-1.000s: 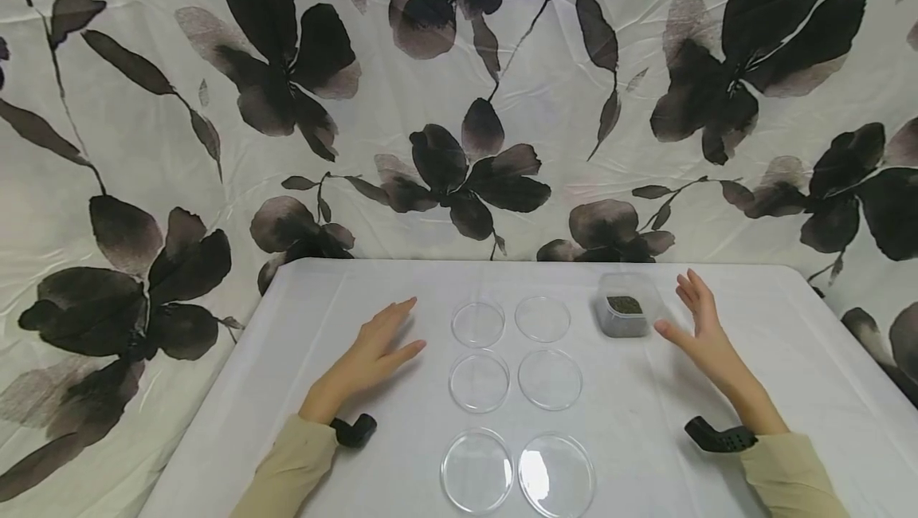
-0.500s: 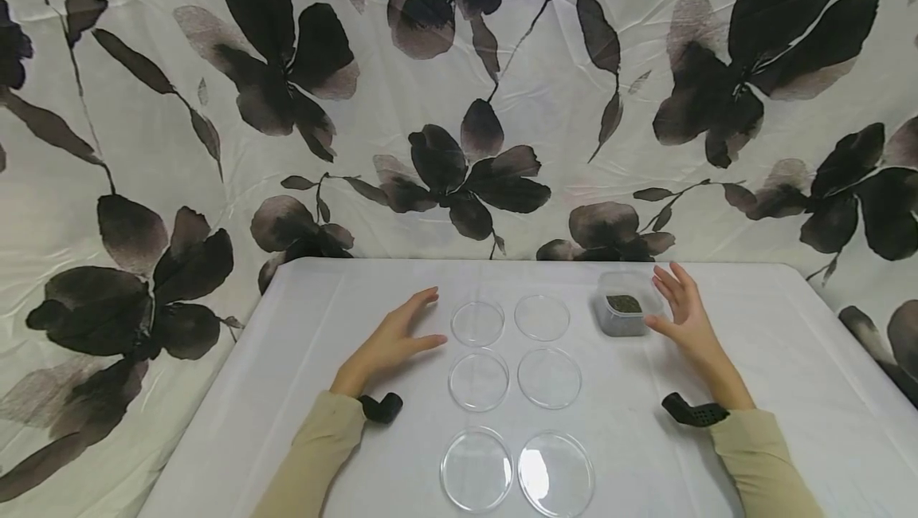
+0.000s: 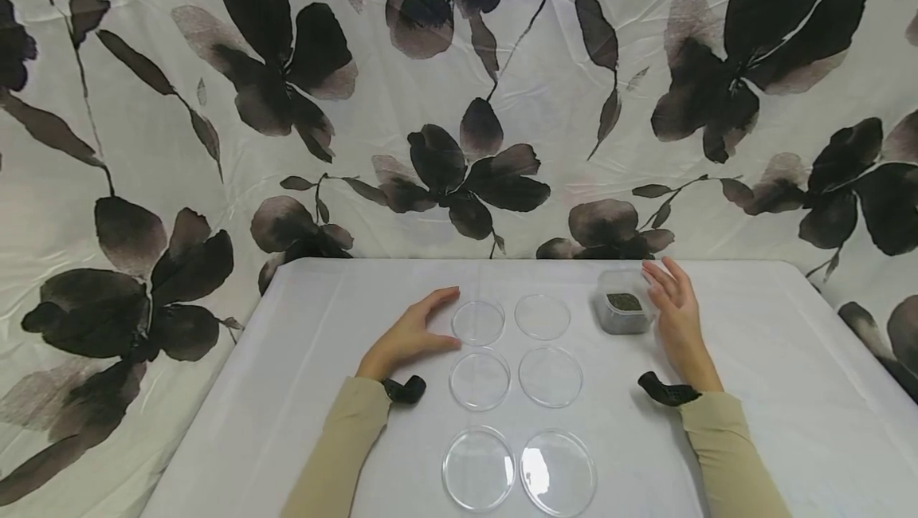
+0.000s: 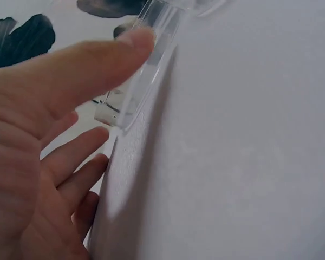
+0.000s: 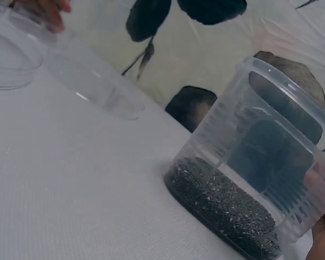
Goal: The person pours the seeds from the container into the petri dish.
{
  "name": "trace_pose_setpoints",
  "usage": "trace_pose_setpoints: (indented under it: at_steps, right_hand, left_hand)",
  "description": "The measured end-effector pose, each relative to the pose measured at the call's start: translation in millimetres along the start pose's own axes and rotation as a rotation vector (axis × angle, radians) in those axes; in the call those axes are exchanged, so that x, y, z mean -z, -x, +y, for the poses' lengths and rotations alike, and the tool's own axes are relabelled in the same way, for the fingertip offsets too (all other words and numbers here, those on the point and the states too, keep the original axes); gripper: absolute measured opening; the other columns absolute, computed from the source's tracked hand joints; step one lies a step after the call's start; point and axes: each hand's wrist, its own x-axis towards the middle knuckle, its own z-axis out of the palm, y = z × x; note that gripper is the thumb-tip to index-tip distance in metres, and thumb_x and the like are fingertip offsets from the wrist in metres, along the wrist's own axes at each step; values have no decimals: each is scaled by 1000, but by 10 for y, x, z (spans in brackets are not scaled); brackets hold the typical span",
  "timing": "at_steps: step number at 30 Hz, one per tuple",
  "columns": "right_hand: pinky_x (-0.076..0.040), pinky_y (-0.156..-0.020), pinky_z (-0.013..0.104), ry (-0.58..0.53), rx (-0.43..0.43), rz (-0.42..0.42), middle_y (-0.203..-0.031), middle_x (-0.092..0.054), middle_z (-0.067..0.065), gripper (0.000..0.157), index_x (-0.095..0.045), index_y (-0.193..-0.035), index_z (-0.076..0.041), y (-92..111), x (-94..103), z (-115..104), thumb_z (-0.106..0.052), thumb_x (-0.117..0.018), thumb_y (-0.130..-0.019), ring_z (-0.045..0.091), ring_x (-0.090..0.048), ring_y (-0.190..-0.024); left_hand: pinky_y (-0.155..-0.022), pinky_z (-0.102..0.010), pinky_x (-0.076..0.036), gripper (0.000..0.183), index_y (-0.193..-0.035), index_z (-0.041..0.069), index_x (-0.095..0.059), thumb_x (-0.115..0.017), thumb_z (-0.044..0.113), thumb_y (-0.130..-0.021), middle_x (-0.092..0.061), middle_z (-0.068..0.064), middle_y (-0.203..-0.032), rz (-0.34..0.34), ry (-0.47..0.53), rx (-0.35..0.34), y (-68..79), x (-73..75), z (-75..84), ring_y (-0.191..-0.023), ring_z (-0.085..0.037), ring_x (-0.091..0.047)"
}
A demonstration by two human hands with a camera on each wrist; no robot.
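Nearest the person, a near left dish (image 3: 478,468) and a near right dish (image 3: 558,472), both clear and round, are lying flat just beside each other on a white-covered table (image 3: 237,422), the second catching a bright reflection. Beyond them, a middle left dish (image 3: 480,379) and a middle right dish (image 3: 551,377) are lying with a narrow gap between. Tan sleeves (image 3: 344,442) are reaching in from both sides, each wrist carrying a black device (image 3: 406,390). The left hand (image 3: 402,339) is bracketing the left side of the far left dish (image 3: 478,322), its thumb and fingers standing apart. The left wrist view is showing what the head view is not: the dish's clear side wall seen edge-on, and the lower fingers hanging beneath the thumb. The thumb tip is overlapping that wall, though whether it is touching is hard to tell from this angle. A far right dish (image 3: 543,317) is lying near the first one. Farther right, the right hand (image 3: 679,325) is standing at the right side of a translucent container (image 3: 621,324), its fingers extending rather than closing round it. From above, only the top of some dark grains (image 3: 625,302) is showing inside; the right wrist view is revealing them through the wall as a layer across the bottom, well below the rim. Behind the table, a patterned cloth (image 3: 387,88) is hanging, bearing large dark flowers.
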Motion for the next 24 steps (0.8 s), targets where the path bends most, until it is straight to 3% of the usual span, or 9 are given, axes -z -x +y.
trace_pose_setpoints:
  at_steps: [4, 10, 17, 24]
  right_hand:
    - [-26, -111, 24, -25, -26, -41, -146, -42, 7, 66, -15, -156, -6, 39, 3, 39, -2, -52, -101, 22, -30, -142]
    - [-32, -108, 19, 64, -95, -123, -155, -30, 13, 80, -11, -158, -11, 102, 35, 88, 5, -59, -96, 24, -21, -148]
    - [-38, -102, 17, 134, -49, -164, -158, -28, 19, 101, -13, -158, -15, 115, 83, 143, 20, -67, -81, 26, -23, -147]
    - [-39, -100, 15, 269, -14, -172, -156, -30, 23, 105, -16, -158, -18, 139, 124, 202, 15, -74, -78, 29, -27, -144]
  left_hand:
    - [-118, -45, -21, 89, -149, 14, -45, -89, 26, -72, -49, -1, -149, -25, -65, 5, -77, -48, -37, -142, -20, -36]
    - [-113, -49, -23, 84, -144, 20, -53, -89, 36, -70, -49, -4, -149, 13, -215, 9, -90, -112, -76, -138, -24, -41]
    - [-113, -48, -22, 80, -141, 20, -56, -88, 38, -70, -50, -7, -148, 61, -244, 11, -41, -161, -57, -138, -26, -42]
    - [-115, -47, -21, 81, -142, 20, -55, -88, 39, -71, -49, -6, -149, 70, -270, 30, -29, -205, -57, -138, -25, -42]
